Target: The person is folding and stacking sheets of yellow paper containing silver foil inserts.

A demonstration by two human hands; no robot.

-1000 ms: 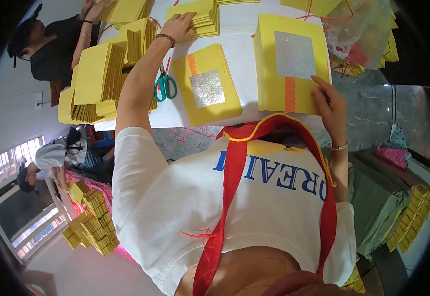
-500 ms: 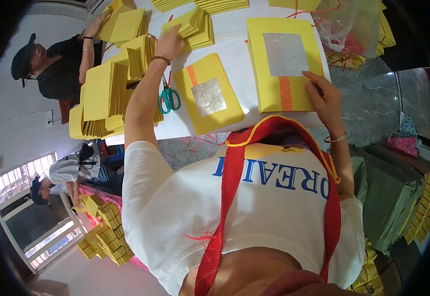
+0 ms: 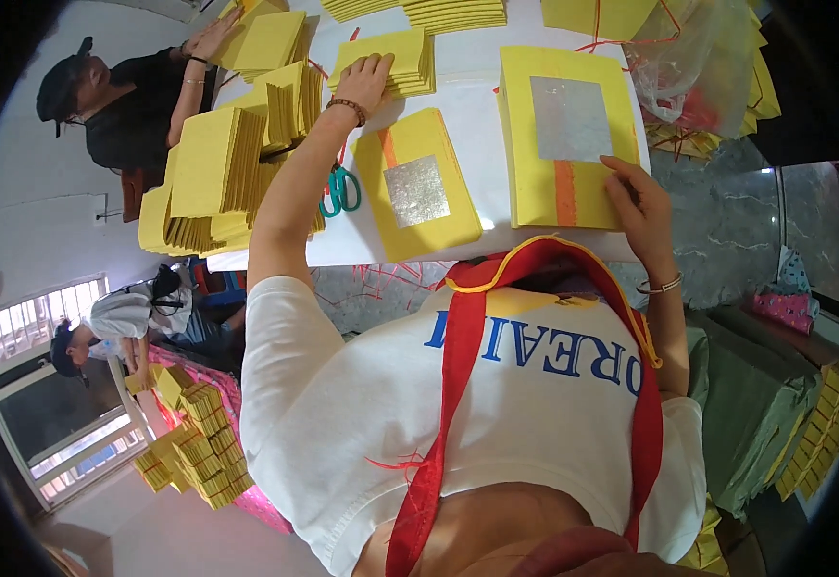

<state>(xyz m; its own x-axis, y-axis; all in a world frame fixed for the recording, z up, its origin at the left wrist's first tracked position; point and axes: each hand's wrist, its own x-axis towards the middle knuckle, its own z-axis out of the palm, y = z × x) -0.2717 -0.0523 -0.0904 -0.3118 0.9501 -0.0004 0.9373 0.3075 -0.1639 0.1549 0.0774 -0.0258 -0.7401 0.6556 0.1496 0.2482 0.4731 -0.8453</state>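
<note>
The blades of the scissors [image 3: 344, 192] are hidden by the left forearm [image 3: 280, 216]. Part of the small paper stack [image 3: 410, 60] is covered by the left hand [image 3: 362, 83], and whether any sheets are pinched there cannot be told. The near right corner of the thick paper stack [image 3: 573, 125] is hidden by the right hand [image 3: 640, 205]; its grip cannot be made out. The far paper piles [image 3: 453, 14] are cut off by the top edge, as is the plastic bag [image 3: 693, 67], whose red contents are blurred. What is handled by the distant co-worker [image 3: 136, 315] is too small to be told.
</note>
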